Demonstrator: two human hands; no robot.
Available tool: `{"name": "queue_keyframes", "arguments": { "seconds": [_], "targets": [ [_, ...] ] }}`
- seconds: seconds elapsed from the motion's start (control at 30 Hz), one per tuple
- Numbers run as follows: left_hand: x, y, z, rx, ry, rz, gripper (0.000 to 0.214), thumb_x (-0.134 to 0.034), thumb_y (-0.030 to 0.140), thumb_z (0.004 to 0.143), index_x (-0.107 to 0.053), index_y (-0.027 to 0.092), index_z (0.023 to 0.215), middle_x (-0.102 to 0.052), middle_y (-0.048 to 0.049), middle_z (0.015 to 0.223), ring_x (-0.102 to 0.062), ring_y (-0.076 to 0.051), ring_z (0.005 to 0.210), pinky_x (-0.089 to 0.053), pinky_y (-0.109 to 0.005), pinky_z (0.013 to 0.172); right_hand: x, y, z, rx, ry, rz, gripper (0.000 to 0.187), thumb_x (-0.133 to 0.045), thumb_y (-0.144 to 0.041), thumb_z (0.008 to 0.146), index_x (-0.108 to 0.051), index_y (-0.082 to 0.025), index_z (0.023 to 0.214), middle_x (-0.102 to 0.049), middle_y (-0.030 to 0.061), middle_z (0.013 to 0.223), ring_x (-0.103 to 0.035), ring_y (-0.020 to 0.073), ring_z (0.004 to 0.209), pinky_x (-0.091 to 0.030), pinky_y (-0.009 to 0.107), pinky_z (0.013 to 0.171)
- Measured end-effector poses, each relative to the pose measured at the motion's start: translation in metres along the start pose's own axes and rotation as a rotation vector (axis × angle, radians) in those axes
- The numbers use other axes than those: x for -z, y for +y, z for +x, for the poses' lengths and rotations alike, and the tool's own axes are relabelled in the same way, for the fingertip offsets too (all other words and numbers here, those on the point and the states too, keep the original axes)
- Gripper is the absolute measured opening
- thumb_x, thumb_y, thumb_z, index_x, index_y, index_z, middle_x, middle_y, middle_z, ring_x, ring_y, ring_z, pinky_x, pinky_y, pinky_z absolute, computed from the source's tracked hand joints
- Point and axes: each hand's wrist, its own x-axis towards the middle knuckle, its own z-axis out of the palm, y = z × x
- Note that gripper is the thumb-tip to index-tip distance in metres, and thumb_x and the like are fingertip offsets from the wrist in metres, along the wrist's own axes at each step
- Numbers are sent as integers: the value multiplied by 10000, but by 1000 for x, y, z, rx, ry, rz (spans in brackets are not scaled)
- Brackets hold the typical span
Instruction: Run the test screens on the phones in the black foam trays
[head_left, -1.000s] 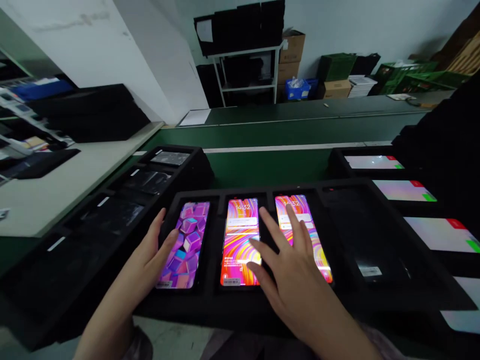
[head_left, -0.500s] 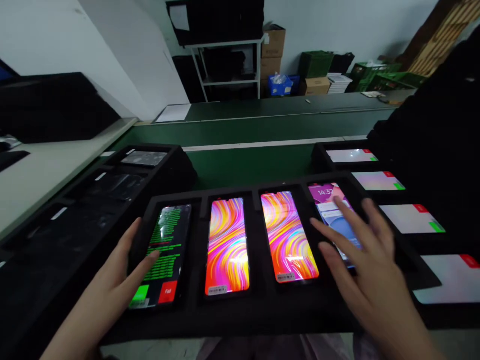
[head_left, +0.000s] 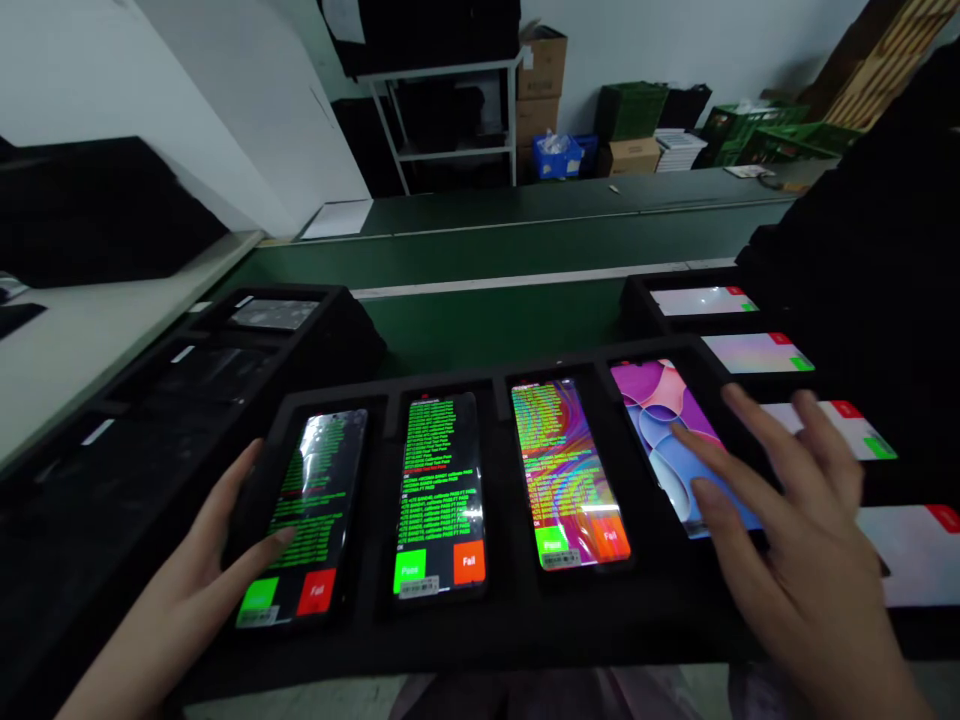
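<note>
Since a second ago our right hand [head_left: 806, 545] has moved from the middle phones [head_left: 442, 470] to the rightmost phone [head_left: 660, 440] — fingers spread, though whether they touch the screen we cannot tell. Our left hand [head_left: 191, 580] has thumb and forefinger apart, the thumb over the leftmost phone [head_left: 319, 500]. All four sit in the black tray [head_left: 517, 640]. Our right hand partly hides lit phones in the right tray [head_left: 637, 300]; the left tray [head_left: 352, 335] stands alongside — green bench [head_left: 495, 330] and blue crate [head_left: 556, 160] beyond.

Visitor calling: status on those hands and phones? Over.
Left hand spread by black tray, thumb over leftmost phone. Right hand spread, partly over tray's rightmost phone, wallpaper showing. Also partly hiding a white-screened phone.
</note>
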Motion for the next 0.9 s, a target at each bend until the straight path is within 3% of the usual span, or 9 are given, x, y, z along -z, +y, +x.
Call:
{"name": "queue_keyframes", "arguments": {
  "seconds": [0.1,0.23,0.4,0.53,0.63,0.73,0.9],
  "targets": [
    [-1,4,-1,9,6,-17,963,-595,790,798,-400,331,1621,-427,-19,1700,-214,-392,1647,-114,-652,1332,2,-17,4,95,-63,132,311,-454,-287,1109,-720,-257,1267,-509,57,1625,-258,346,1620,-494,557,1161],
    [0,8,-1,21,-37,-11,918,-598,735,845,-367,328,1635,-387,-21,1729,-168,-369,1663,-101,-639,1339,4,-30,9,210,-163,221,321,-464,-252,1089,-782,-220,1114,-524,61,1609,-251,341,1625,-527,526,1158],
    [3,10,-1,49,-32,-38,907,-641,690,825,-394,341,1625,-321,26,1763,-166,-359,1664,-115,-599,1348,3,-39,11,287,-255,264,314,-481,-262,1083,-794,-244,1105,-496,41,1642,-193,325,1644,-594,486,1088],
    [6,14,-10,113,-35,-185,917,-696,547,776,-403,378,1628,-389,88,1726,-187,-330,1662,-106,-535,1360,2,-47,12,323,-325,278,304,-498,-228,1069,-798,-265,1034,-447,-23,1680,-179,336,1644,-568,549,1125],
    [9,15,-16,191,-57,-406,980,-700,430,733,-350,418,1648,-435,134,1693,-238,-305,1650,-193,-464,1368,-2,-62,14,316,-335,311,296,-502,-238,1065,-791,-279,1111,-450,-33,1676,-196,337,1635,-589,544,1103],
    [10,16,-18,248,-80,-512,1112,-777,391,618,-359,391,1649,-441,117,1692,-307,-331,1623,-285,-414,1350,-12,-89,17,402,-372,375,312,-492,-349,1094,-749,-326,1270,-462,-57,1669,-257,341,1616,-589,558,1107],
    [10,28,-20,170,-85,-533,1083,-703,313,695,-277,262,1690,-444,36,1700,-263,-282,1641,-229,-381,1361,-28,-129,20,455,-433,417,381,-476,-441,1102,-756,-252,1279,-398,-10,1712,-284,406,1605,-478,647,1204]
  ]
}}
